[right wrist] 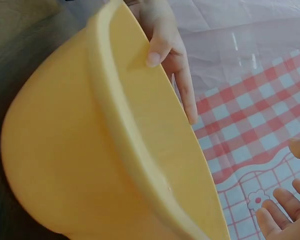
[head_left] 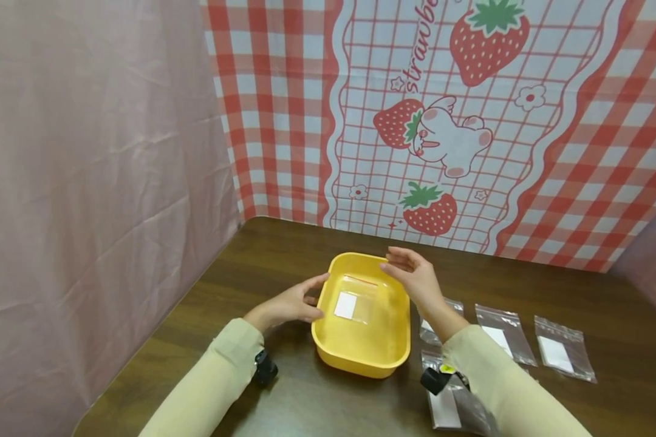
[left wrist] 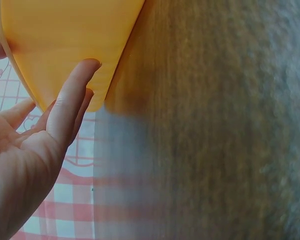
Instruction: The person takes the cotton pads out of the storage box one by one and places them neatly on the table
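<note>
A yellow plastic basin (head_left: 361, 358) stands on the table, with a clear zip bag (head_left: 367, 308) holding a white card (head_left: 345, 305) on its floor. My left hand (head_left: 292, 303) rests against the basin's left side, thumb and index finger at the rim. In the left wrist view the fingers of the left hand (left wrist: 35, 145) lie fairly straight along the basin's outer wall (left wrist: 65, 45). Over the basin's far right corner hovers my right hand (head_left: 415, 279), its fingers loosely bent around nothing. The right wrist view shows this right hand (right wrist: 290, 215) apart from the rim (right wrist: 135, 155).
To the right of the basin lie several clear zip bags with white cards, among them one at the far right (head_left: 565, 349), one beside it (head_left: 505, 334) and one near the front (head_left: 459, 406). The brown table (head_left: 284, 243) meets a strawberry-print cloth (head_left: 361, 200) behind and a pink curtain (head_left: 115, 182) at left.
</note>
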Available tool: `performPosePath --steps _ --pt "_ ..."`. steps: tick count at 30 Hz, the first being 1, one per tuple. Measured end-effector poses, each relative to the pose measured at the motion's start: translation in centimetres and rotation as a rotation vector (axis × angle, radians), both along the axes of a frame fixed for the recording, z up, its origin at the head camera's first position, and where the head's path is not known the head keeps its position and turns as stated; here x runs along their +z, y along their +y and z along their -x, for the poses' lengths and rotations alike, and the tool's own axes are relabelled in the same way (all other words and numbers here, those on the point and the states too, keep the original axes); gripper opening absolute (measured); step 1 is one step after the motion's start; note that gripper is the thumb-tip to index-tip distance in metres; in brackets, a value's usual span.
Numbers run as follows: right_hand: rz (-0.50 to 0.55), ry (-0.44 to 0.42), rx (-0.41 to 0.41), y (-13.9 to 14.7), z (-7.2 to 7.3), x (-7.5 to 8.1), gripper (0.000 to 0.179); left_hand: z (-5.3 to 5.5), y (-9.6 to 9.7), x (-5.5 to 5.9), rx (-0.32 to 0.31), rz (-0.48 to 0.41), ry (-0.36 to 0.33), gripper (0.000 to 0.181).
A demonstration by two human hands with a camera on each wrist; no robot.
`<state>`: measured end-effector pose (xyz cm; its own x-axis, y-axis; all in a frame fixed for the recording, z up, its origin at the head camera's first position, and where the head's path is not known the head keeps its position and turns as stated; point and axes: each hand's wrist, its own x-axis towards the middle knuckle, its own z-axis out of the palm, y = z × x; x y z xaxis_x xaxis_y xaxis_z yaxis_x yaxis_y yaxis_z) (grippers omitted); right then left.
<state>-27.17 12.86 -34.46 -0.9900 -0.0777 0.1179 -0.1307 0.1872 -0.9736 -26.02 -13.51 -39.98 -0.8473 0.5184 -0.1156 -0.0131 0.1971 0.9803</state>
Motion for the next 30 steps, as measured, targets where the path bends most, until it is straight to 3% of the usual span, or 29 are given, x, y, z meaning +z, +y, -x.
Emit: performPosePath --steps 18,24,30 --pt "-0.032 -0.089 -0.017 -3.2 3.6 -0.1 0.051 0.2 -0.2 0.0 0.014 0.032 -0.005 0.086" --pt "-0.016 -0.157 -0.029 -4.4 4.6 -1.1 0.051 0.2 -0.2 -0.2 -0.002 -0.015 -0.021 0.086" --pt "-0.066 -0.178 -0.005 -4.6 5.2 -2.8 0.052 0.1 -0.1 0.0 -0.009 -0.025 -0.027 0.086"
